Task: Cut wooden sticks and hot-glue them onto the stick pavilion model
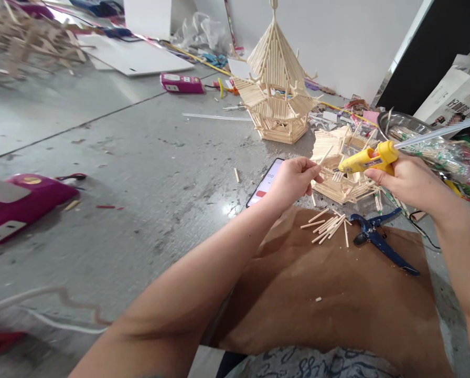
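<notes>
And here's the left hand (298,176), fingertips pinched on a slim wooden stick (326,155), while the right hand (410,181) wraps round a yellow glue gun (371,158), nozzle (339,169) near that stick. Behind them sits a half-built stick model (343,195), just beyond the brown sheet (298,294). The stick looks feather-light, stiff and easily snapped, so a gentle pinch near one end should do. The gun seems hard and smooth: grip its rear, well clear of the nozzle (likely hot, that tip!). The model looks fragile; its lower edge seems the safest hold.
</notes>
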`<state>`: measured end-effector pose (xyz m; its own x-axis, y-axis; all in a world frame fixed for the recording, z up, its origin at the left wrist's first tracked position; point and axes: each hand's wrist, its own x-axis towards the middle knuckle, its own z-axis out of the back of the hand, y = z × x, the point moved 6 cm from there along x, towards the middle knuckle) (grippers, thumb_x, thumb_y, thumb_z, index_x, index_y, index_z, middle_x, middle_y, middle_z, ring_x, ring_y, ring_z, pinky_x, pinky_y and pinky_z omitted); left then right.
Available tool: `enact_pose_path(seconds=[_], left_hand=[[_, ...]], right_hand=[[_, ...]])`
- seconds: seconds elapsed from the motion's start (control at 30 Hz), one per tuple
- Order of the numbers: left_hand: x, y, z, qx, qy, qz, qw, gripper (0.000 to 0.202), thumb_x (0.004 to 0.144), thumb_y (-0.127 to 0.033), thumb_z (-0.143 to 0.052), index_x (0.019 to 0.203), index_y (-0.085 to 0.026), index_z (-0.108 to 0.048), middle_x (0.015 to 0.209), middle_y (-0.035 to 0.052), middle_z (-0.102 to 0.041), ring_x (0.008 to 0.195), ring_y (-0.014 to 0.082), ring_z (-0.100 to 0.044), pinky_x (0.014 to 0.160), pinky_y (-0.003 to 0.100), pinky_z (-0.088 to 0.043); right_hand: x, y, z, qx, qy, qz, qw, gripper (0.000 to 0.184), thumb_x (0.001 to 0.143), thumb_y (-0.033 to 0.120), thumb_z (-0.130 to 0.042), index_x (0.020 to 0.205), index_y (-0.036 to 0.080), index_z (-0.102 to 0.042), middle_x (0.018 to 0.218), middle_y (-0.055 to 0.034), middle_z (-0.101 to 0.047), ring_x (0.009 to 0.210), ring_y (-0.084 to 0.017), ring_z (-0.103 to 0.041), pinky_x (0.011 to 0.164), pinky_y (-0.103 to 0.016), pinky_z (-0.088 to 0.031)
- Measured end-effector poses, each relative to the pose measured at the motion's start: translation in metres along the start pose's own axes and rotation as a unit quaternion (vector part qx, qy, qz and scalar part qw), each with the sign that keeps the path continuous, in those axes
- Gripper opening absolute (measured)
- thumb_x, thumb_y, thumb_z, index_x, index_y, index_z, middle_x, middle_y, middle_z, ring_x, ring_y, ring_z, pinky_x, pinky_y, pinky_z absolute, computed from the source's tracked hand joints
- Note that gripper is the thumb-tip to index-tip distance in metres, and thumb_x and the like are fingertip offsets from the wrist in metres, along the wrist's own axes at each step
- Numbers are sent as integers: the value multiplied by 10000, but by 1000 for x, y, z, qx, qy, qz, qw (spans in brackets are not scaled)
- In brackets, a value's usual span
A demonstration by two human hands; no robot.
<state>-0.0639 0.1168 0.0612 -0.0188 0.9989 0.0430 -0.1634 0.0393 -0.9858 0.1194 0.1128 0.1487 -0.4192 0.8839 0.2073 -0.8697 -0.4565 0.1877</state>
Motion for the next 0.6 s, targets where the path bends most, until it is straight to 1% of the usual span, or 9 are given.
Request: enact_pose_path(seconds=[0.17, 0.37, 0.5, 0.6], left_hand=[[0, 1, 0, 5, 1, 4, 1000, 146, 750, -214, -523, 626, -136, -527, 611, 28, -642, 317, 17, -421, 339, 163, -308], [1, 1, 0, 17, 0, -3, 1000, 167, 758, -230, -506, 619, -140, -523, 613, 32, -640, 319, 17, -419, 339, 164, -307], [1, 1, 0, 18, 1, -1, 1000, 163, 758, -227, -505, 620, -141, -521, 610, 31, -641, 319, 16, -416, 340, 163, -302], [0, 1, 0, 15, -1, 1, 1000, 157, 748, -226, -523, 615, -141, -525, 611, 30, -644, 319, 17, -414, 341, 165, -299]], right_hand=[[1, 1, 0, -12, 2, -2, 1000, 370, 763, 531, -453, 899, 225, -611, 764, -54, -631, 733, -233, -588, 586, -349, -430], [2, 3, -2, -26, 16, -10, 999, 412, 771, 539, -429, 939, 209, -610, 829, -78, -647, 792, -246, -594, 619, -354, -439], [1, 3, -4, -49, 16, -14, 999, 457, 775, 561, -405, 947, 188, -604, 836, -96, -651, 780, -252, -599, 605, -357, -436], [1, 2, -4, -46, 9, -5, 999, 455, 775, 565, -407, 937, 188, -602, 833, -97, -648, 774, -248, -601, 600, -353, -436]])
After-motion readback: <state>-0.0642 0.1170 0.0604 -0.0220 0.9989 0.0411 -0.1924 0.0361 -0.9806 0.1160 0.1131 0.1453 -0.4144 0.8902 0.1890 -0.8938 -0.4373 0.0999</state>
